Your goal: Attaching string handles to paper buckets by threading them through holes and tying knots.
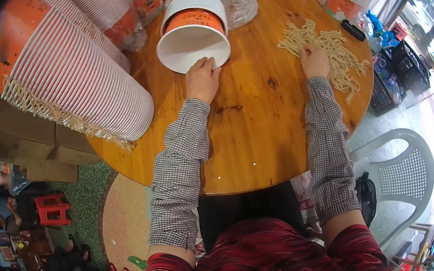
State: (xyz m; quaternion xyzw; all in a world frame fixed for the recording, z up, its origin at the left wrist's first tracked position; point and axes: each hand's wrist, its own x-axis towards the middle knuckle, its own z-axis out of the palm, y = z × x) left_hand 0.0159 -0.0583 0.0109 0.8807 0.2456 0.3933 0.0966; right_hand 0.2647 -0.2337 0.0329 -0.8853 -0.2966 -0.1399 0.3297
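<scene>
My left hand [202, 80] grips the near rim of a white paper bucket [184, 44], its fingertips over the edge. The bucket lies on its side with its mouth toward me, at the front of a short stack of orange-and-white buckets [192, 3]. On the right, my right hand [314, 61] is closed with its fingertips in a loose pile of beige cords [334, 50]; how many it pinches cannot be made out. A long nested stack of buckets [85, 78] lies at the left, with beige cords [57, 110] along its lower side.
Everything lies on a round wooden table [260, 130]. More bagged bucket stacks [110, 13] stand at the far left and far right. A black object [353, 30] sits near the right edge. A grey plastic chair [403, 172] and black crates [409, 66] stand beyond. People sit at the lower left.
</scene>
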